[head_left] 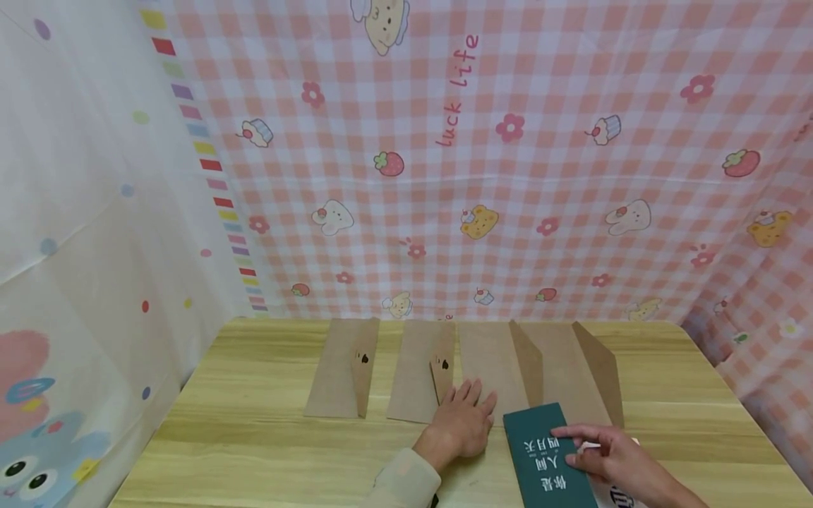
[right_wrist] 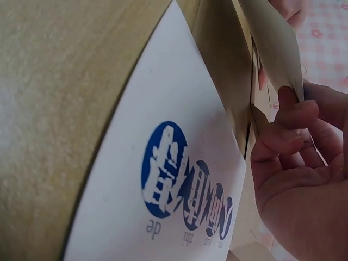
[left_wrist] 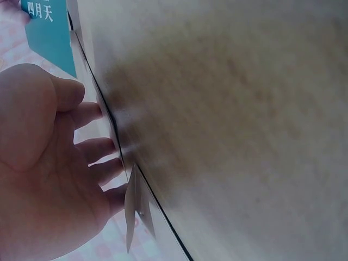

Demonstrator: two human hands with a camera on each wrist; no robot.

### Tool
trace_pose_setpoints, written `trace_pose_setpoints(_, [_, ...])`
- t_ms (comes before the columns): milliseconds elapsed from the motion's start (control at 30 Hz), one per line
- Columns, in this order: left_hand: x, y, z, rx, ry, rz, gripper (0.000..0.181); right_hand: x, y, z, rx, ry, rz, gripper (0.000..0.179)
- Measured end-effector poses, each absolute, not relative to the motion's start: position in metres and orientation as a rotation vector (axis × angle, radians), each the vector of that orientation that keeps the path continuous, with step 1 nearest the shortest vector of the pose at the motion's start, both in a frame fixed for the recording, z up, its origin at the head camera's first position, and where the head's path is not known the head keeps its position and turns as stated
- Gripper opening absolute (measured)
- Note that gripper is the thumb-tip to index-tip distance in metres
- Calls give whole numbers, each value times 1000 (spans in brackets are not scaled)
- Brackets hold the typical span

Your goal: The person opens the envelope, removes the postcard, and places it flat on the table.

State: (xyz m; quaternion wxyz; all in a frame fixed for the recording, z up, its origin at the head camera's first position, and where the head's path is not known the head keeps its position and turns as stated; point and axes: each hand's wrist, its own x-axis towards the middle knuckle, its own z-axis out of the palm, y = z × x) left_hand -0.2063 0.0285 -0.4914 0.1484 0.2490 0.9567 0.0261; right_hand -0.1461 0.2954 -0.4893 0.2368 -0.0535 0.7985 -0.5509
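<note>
A dark green card (head_left: 536, 451) with white characters is pinched between the thumb and fingers of my right hand (head_left: 616, 462), tilted above the table. Below that hand lies a white card (right_wrist: 163, 92) with blue circles, mostly hidden in the head view. My left hand (head_left: 462, 423) lies palm down with fingers extended, its fingertips at the lower part of the brown envelopes. Of these, the second envelope (head_left: 409, 374) and the leftmost envelope (head_left: 332, 374) have flaps folded over, bearing small dark marks. The third envelope (head_left: 488, 353) and the rightmost envelope (head_left: 559, 360) have their flaps spread out.
The envelopes stand in a row along the back of the wood-grain table (head_left: 254, 423). Behind it hangs a pink checked curtain (head_left: 419, 197), and a white patterned curtain (head_left: 95, 233) hangs on the left.
</note>
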Motion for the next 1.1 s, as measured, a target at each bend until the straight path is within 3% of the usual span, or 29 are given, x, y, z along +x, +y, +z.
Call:
trace_pose_setpoints(433, [-206,28,-492,720,2763,92,49,-144,289,-494,-163,2198,-1455,44])
trace_pose_setpoints(767, [-206,29,-490,719,2763,85,49,-144,283,-513,-711,2295,-1507,32])
trace_pose_setpoints(1100, [-206,29,-491,730,2777,82,49,-142,277,-515,-770,2447,-1359,36])
